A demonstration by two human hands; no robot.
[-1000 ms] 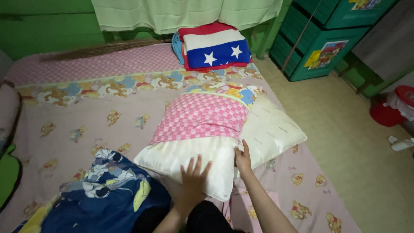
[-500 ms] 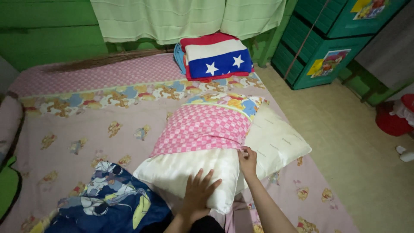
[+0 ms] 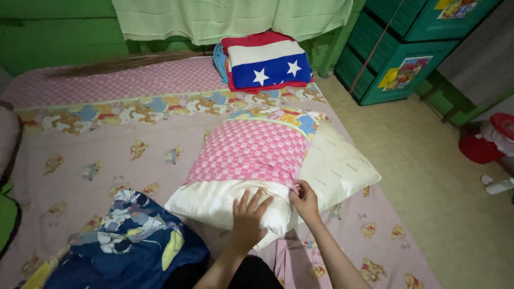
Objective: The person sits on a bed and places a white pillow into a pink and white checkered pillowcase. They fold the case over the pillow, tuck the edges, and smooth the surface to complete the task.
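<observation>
A cream pillow (image 3: 214,200) lies on the bed, partly inside a pink checked pillowcase (image 3: 251,152). A second cream pillow (image 3: 340,168) lies beside it on the right. My left hand (image 3: 248,217) presses flat on the near pillow's bare end, fingers spread. My right hand (image 3: 305,199) pinches the pillowcase's open edge at its near right corner. Both forearms reach in from the bottom of the view.
The pink cartoon-print bedsheet (image 3: 107,155) covers the mattress. A crumpled blue cartoon cloth (image 3: 128,241) lies at the near left. Folded red, white and blue cloth with stars (image 3: 265,61) sits at the far end. Green drawers (image 3: 407,48) and a red bin (image 3: 484,142) stand on the floor at right.
My left hand slid up the pillow's bare end. My right hand stays gripping the pillowcase edge, which has come a little nearer along the pillow.
</observation>
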